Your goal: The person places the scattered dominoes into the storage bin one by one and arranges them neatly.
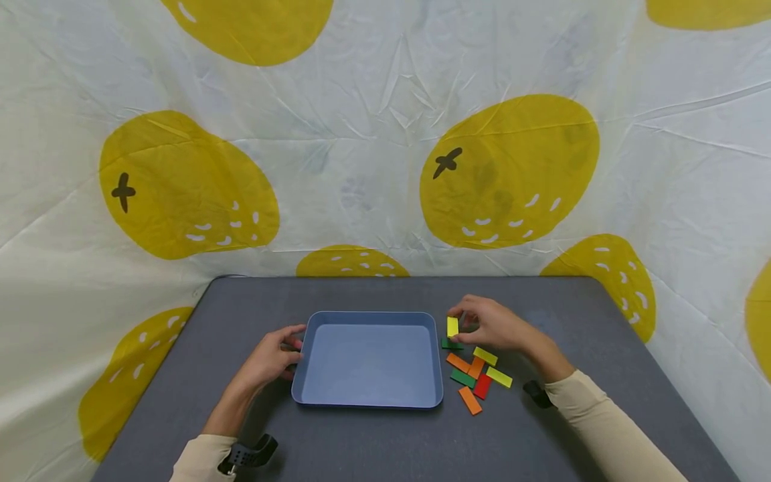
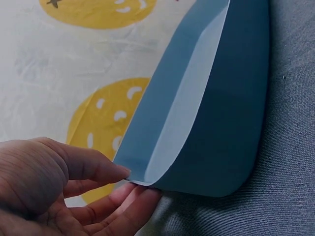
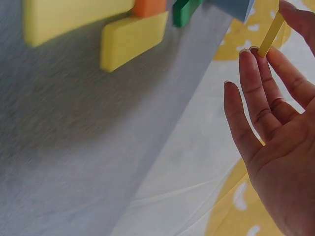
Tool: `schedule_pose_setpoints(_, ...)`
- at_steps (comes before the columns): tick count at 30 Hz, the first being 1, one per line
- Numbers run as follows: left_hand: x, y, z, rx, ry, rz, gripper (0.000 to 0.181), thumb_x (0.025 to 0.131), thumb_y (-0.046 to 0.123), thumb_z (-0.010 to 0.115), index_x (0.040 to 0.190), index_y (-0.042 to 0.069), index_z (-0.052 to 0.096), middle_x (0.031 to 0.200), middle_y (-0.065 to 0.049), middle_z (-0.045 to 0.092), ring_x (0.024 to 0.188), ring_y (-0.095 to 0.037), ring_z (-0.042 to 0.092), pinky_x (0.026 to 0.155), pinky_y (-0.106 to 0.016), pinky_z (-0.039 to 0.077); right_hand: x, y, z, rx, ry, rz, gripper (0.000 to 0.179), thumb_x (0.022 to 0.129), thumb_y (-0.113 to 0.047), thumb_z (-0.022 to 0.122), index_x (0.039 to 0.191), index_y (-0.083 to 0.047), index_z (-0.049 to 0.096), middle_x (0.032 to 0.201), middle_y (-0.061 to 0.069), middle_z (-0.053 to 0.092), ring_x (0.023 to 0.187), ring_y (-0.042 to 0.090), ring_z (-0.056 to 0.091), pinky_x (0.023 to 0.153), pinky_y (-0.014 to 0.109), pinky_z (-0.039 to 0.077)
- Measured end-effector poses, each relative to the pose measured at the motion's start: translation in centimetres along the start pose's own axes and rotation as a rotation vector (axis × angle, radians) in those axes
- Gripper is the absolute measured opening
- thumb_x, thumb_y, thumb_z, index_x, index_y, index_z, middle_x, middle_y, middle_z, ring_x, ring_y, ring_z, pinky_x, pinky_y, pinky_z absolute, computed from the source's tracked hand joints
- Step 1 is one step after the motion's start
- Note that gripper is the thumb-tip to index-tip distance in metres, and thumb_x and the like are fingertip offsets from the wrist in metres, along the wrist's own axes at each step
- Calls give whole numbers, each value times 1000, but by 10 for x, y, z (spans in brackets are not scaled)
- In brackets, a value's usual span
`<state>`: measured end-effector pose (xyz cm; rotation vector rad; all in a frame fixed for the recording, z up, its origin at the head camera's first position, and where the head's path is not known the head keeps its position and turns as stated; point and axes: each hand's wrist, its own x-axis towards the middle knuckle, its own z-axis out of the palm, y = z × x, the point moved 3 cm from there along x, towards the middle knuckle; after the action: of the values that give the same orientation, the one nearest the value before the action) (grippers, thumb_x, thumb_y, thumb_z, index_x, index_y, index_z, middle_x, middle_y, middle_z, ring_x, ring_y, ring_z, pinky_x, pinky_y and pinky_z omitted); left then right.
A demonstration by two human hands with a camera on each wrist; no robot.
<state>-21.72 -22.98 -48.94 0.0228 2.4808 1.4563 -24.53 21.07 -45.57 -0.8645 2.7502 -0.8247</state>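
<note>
Yellow block (image 1: 452, 327) in hand: your right hand (image 1: 490, 323) pinches it between thumb and fingertips, holding it up just outside a blue tray (image 1: 367, 361), off its right edge toward the far corner. Your left hand (image 1: 268, 358) pinches the tray's left rim, thumb over the lip, fingers against the outside. Cream sleeves (image 1: 608, 428) and dark wrist straps (image 1: 248, 453) frame your arms.

Beside the tray's right edge, a dark green block (image 1: 452, 344) lies close to your right hand. Toward the near right corner spreads a loose group: two yellow blocks (image 1: 499, 377), a red block (image 1: 482, 386), a second green block (image 1: 463, 378) and three orange blocks (image 1: 470, 401), one of them nearest you.

Beneath it all stretches a dark grey table (image 1: 361, 445), its surface finely textured up close, its far corners rounded. Along its far edge rises a creased white cloth (image 1: 361, 194), printed with large yellow fruit shapes (image 1: 512, 177) flecked in white, filling the room's view behind and to both sides.
</note>
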Motion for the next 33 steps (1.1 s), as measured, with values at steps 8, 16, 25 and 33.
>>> schedule_pose_setpoints(8, 2, -2, 0, 13, -16, 8, 59, 93, -7, 62, 149, 2, 48, 111, -21, 58, 90, -28, 62, 59, -40, 58, 12, -23, 5, 20, -4, -40, 45, 88, -39, 79, 124, -15, 70, 107, -9, 61, 92, 12, 62, 80, 31, 54)
schedule_pose_setpoints(16, 2, -3, -1, 16, -10, 0, 59, 93, -5, 62, 150, 4, 49, 110, -19, 58, 89, -27, 62, 59, -40, 58, 27, -49, 7, 25, -21, -101, 35, 88, -35, 79, 120, -22, 71, 111, -9, 62, 92, 12, 64, 87, 37, 56)
schedule_pose_setpoints(25, 1, -3, -1, 19, -1, -13, 59, 93, -5, 62, 149, 5, 49, 110, -19, 59, 89, -26, 61, 60, -40, 58, 47, -73, 14, -25, -43, -144, 38, 86, -36, 81, 120, -20, 72, 112, -8, 64, 93, 12, 64, 81, 31, 55)
schedule_pose_setpoints(33, 1, -2, -1, 18, 5, -18, 59, 92, -6, 62, 149, 5, 50, 111, -19, 59, 88, -26, 61, 59, -40, 58, 65, -90, 25, -60, -68, -164, 42, 86, -41, 80, 120, -19, 72, 112, -10, 63, 93, 10, 63, 78, 28, 53)
